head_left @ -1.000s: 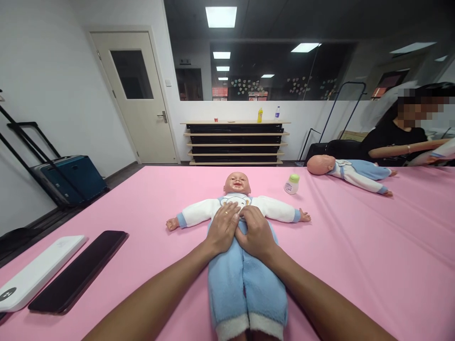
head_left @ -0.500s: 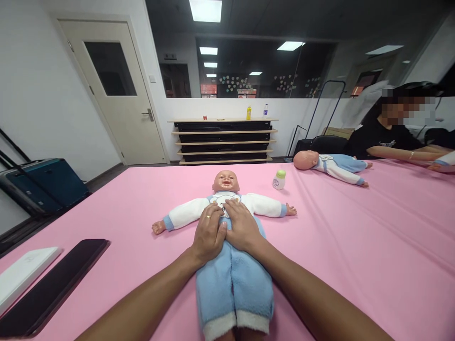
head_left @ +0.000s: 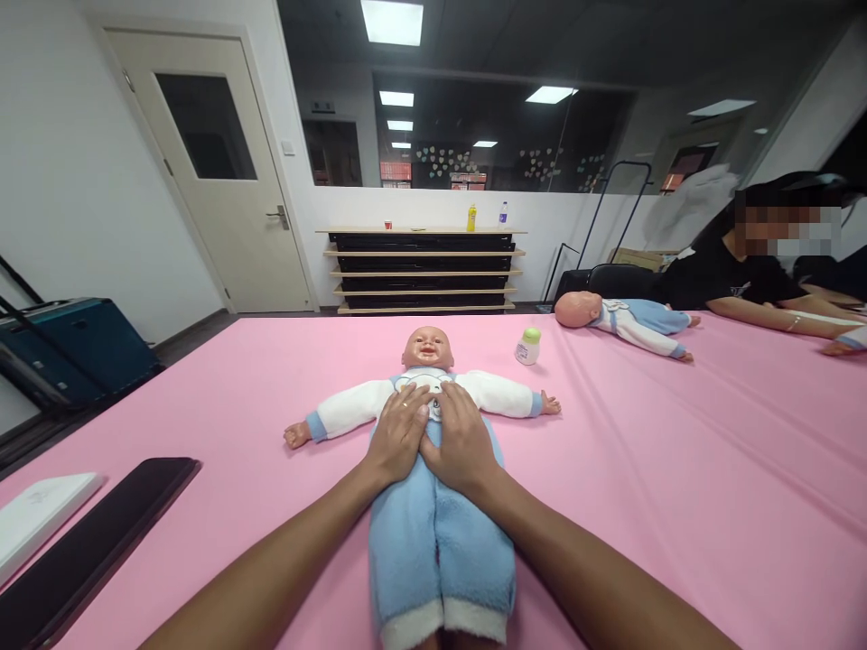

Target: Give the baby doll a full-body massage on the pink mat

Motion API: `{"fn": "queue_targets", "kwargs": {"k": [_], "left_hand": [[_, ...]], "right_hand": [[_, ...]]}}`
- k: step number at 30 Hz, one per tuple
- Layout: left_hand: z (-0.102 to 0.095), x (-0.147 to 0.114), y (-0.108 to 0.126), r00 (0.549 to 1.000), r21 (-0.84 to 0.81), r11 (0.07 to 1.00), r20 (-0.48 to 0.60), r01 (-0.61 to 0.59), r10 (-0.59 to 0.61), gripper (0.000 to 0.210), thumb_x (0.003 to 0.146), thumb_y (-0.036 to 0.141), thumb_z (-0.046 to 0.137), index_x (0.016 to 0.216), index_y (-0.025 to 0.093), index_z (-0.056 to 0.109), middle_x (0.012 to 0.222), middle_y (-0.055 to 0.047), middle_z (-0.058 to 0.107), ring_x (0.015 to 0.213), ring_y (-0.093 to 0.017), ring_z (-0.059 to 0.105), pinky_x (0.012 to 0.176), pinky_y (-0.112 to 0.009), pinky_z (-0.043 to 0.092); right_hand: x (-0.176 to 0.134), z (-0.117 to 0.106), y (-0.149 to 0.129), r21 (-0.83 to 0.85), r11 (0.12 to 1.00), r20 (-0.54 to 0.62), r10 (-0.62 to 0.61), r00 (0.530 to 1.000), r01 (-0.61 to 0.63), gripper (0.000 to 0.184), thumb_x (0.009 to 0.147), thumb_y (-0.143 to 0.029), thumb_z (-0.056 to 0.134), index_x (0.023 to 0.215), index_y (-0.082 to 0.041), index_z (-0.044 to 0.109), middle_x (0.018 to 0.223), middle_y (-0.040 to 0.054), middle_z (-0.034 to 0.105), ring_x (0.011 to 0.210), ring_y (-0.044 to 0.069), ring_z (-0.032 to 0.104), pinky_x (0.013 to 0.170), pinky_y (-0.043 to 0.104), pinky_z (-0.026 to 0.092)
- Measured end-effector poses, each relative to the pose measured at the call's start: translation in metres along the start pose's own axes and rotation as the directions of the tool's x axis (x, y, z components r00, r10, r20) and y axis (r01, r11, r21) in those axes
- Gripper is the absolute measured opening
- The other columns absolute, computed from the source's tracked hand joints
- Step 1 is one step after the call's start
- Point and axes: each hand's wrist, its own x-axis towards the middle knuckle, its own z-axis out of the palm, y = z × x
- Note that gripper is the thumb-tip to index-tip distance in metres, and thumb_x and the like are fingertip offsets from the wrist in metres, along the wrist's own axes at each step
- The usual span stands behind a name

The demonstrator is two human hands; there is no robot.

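Note:
A baby doll point(head_left: 439, 533) in a white top and fuzzy blue trousers lies on its back in front of me, head away from me and arms stretched out sideways. My left hand point(head_left: 399, 431) rests flat on the doll's belly and chest, fingers extended; a ring shows on one finger. Beside it my right hand point(head_left: 464, 438) lies flat on the doll too, fingers pointing toward its head. The two hands meet near the thumbs and cover part of the top's printed front. Neither hand grips anything.
A small bottle with a green cap point(head_left: 528, 347) stands on the pink table cover point(head_left: 629, 506). Another doll point(head_left: 633, 323) lies at the far right, near a seated person point(head_left: 759, 289). At the left are a dark flat case point(head_left: 101, 542) and a white box point(head_left: 47, 519).
My left hand has slid slightly upward across the doll's chest, and the fingertips of both hands sit a little farther apart. The whole view has shifted slightly.

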Motion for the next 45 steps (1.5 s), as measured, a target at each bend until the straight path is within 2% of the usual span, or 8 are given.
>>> {"fn": "queue_targets", "kwargs": {"k": [5,10,14,21,29,37,41,45], "left_hand": [[0.008,-0.005,-0.009,0.988,-0.006,0.994,-0.116,0.107,-0.107,0.048,0.102,0.040,0.025,0.141,0.020,0.046,0.150,-0.009,0.043,0.144,-0.022,0.030,0.120,-0.052,0.021],[0.009,-0.014,-0.004,0.950,0.081,0.986,-0.289,0.145,-0.116,0.044,0.100,0.037,0.033,0.136,0.017,0.047,0.142,-0.013,0.049,0.140,-0.027,0.033,0.116,-0.057,0.027],[0.003,-0.017,0.008,0.941,0.112,0.994,-0.336,0.009,0.029,0.037,0.098,0.031,0.037,0.130,0.016,0.049,0.135,-0.014,0.052,0.134,-0.026,0.040,0.114,-0.055,0.031],[-0.003,-0.015,0.004,0.968,0.018,0.977,-0.130,-0.214,0.215,0.033,0.096,0.030,0.041,0.121,0.021,0.060,0.129,-0.008,0.060,0.130,-0.023,0.047,0.113,-0.048,0.035],[0.011,-0.001,-0.027,0.987,-0.119,0.989,-0.123,0.092,-0.106,0.051,0.101,0.039,0.022,0.139,0.018,0.049,0.149,-0.007,0.045,0.143,-0.020,0.032,0.121,-0.048,0.023],[0.007,-0.013,-0.012,0.957,0.058,0.997,-0.283,-0.047,0.062,0.047,0.098,0.034,0.036,0.142,0.016,0.042,0.148,-0.012,0.043,0.141,-0.024,0.034,0.118,-0.053,0.027],[0.000,-0.017,-0.003,0.944,0.060,0.969,-0.220,-0.240,0.247,0.036,0.095,0.028,0.042,0.127,0.019,0.056,0.134,-0.010,0.057,0.130,-0.024,0.047,0.112,-0.049,0.037],[-0.004,-0.013,-0.003,0.965,0.017,0.968,-0.070,-0.251,0.252,0.036,0.096,0.031,0.041,0.126,0.023,0.060,0.132,-0.007,0.061,0.130,-0.023,0.048,0.113,-0.049,0.036]], "right_hand": [[0.005,-0.004,-0.002,0.159,0.981,0.053,-0.118,0.992,0.109,0.026,0.087,-0.022,0.052,0.109,-0.013,0.061,0.114,0.0139,0.063,0.113,0.025,0.055,0.105,0.043,0.044],[0.009,-0.001,0.003,0.138,0.985,0.201,-0.129,0.971,0.102,0.043,0.087,-0.026,0.053,0.128,-0.014,0.057,0.132,0.0125,0.056,0.127,0.025,0.048,0.116,0.045,0.031],[0.012,-0.001,0.007,0.059,0.997,0.260,0.027,0.965,-0.044,0.057,0.087,-0.035,0.053,0.139,-0.012,0.048,0.146,0.0143,0.044,0.139,0.028,0.035,0.119,0.049,0.023],[0.005,0.002,0.010,-0.023,0.973,0.250,0.230,0.941,-0.231,0.077,0.080,-0.037,0.058,0.146,-0.003,0.036,0.153,0.0201,0.032,0.143,0.033,0.027,0.119,0.051,0.020],[0.003,0.001,0.007,0.124,0.992,0.005,-0.020,1.000,0.019,0.045,0.083,-0.038,0.059,0.119,-0.011,0.059,0.128,0.0164,0.057,0.126,0.028,0.048,0.113,0.045,0.035],[0.011,-0.006,0.004,0.160,0.986,0.187,-0.070,0.980,0.040,0.043,0.085,-0.030,0.055,0.126,-0.017,0.057,0.131,0.0102,0.057,0.126,0.024,0.048,0.115,0.043,0.031],[0.011,-0.003,0.009,0.066,0.992,0.278,0.087,0.956,-0.110,0.065,0.082,-0.034,0.058,0.142,-0.014,0.044,0.151,0.0125,0.038,0.142,0.028,0.030,0.119,0.048,0.020],[0.006,0.002,0.012,0.000,0.977,0.289,0.202,0.936,-0.211,0.077,0.080,-0.035,0.059,0.147,-0.008,0.035,0.155,0.0168,0.029,0.145,0.031,0.023,0.120,0.051,0.018]]}}
